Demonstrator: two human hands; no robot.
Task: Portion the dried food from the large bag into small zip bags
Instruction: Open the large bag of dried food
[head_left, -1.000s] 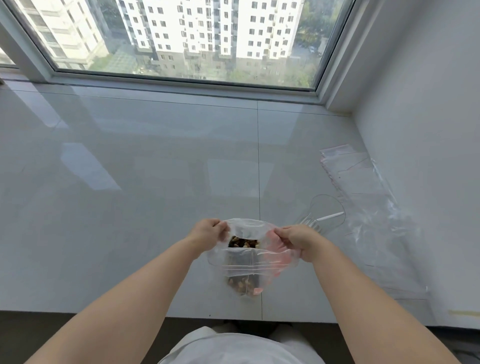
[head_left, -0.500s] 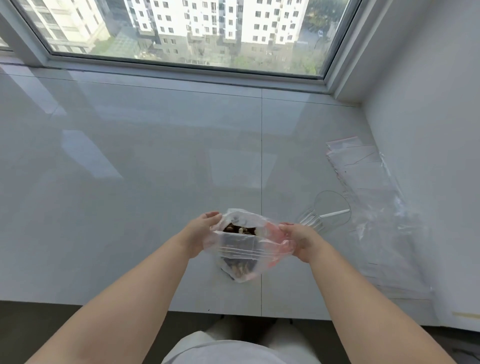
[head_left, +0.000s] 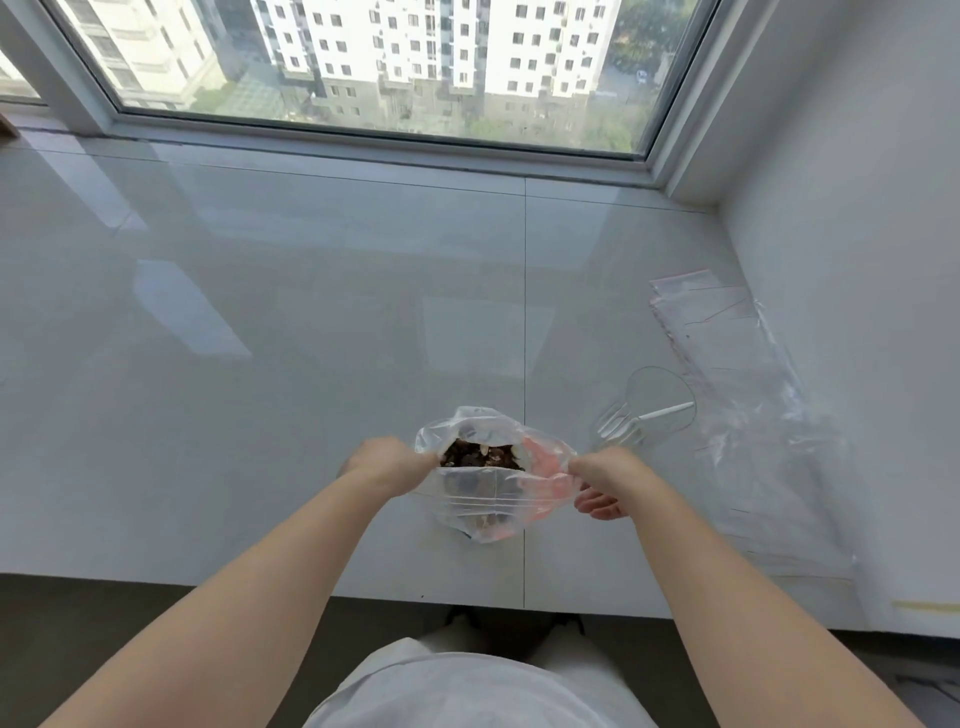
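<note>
A clear plastic bag (head_left: 488, 499) with pink print stands near the front edge of the glossy white sill. Its mouth is spread wide and dark dried food (head_left: 480, 454) shows inside. My left hand (head_left: 387, 462) grips the left side of the bag's rim. My right hand (head_left: 605, 480) pinches the right side of the rim. A stack of flat small zip bags (head_left: 727, 358) lies to the right, near the wall.
A clear plastic fork and a thin wire loop (head_left: 639, 415) lie just right of the bag. The white wall (head_left: 857, 260) bounds the sill on the right and a large window (head_left: 389, 62) runs along the back. The sill's front edge (head_left: 208, 584) lies close to my body.
Both hands have pulled the bag's rim wider apart, and the mouth now gapes more. The bag sits slightly lower in view as the camera tilted up.
</note>
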